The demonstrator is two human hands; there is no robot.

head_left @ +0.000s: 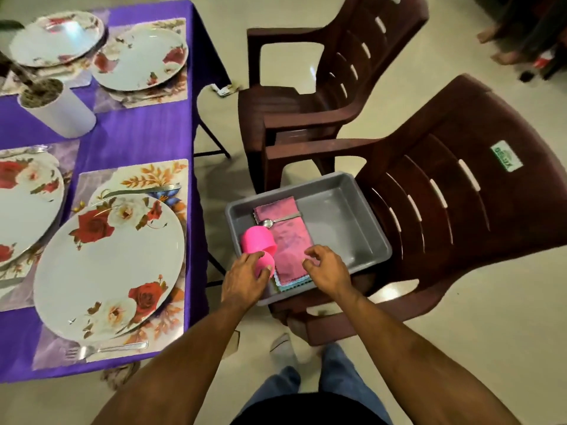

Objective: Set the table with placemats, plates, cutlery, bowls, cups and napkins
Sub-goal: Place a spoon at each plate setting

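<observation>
Left hand gripping a pink cup over the tray. Right hand loosely curled, empty, above the napkins. Spoon lying across them.

view: one head-worn wide-angle camera, no second view to overlap
facing: forward and steeply down
near: the person's own forearms, the grey tray on a chair
left edge: the table
distortion: straight lines bow toward the frame's borders
</observation>
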